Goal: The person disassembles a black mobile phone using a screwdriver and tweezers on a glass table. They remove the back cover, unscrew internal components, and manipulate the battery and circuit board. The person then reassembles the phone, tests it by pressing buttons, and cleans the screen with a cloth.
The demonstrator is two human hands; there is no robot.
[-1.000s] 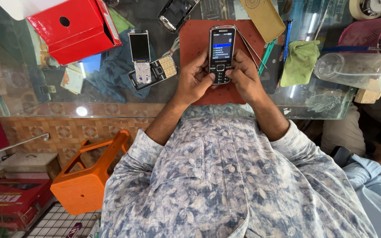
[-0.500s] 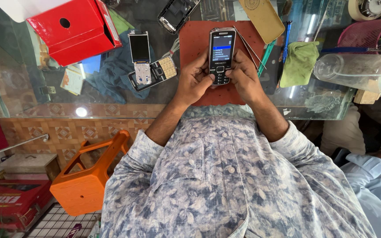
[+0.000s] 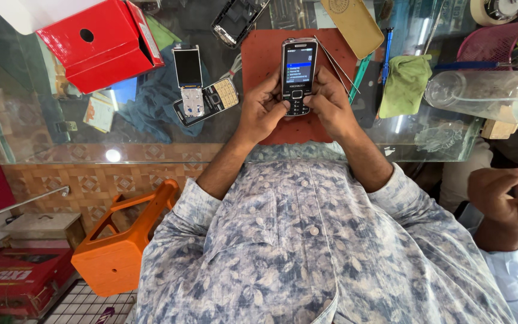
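Far to my left, below the counter, an orange plastic stool (image 3: 118, 243) stands on the floor beside a red carton (image 3: 13, 288). Up on the glass counter (image 3: 91, 147), a red box with a round hole in its side (image 3: 100, 42) sits at the left end, and just right of it lie a dismantled phone screen (image 3: 187, 67) and a small keypad handset (image 3: 214, 99), touching each other. Next comes the red work mat (image 3: 259, 54), and over it my left hand (image 3: 261, 113) is wrapped around the lower left edge of a black bar phone (image 3: 298, 75), thumb resting on the keys. The phone stands upright in front of me with its screen lit, held above the mat rather than lying on it. My right hand (image 3: 330, 105) is clamped on the phone's right side, its thumb also on the keypad, so both hands close on the same handset from either flank. Just beside my right hand, thin metal tweezers (image 3: 337, 63) lie slanted across the mat's edge, with a tan phone back cover (image 3: 355, 24) above them. Further right a green cloth (image 3: 404, 84) rests on the glass, then a clear plastic bottle (image 3: 481, 93) lying on its side. At the far right, another person's fist (image 3: 505, 198) is curled shut, well apart from my hands.
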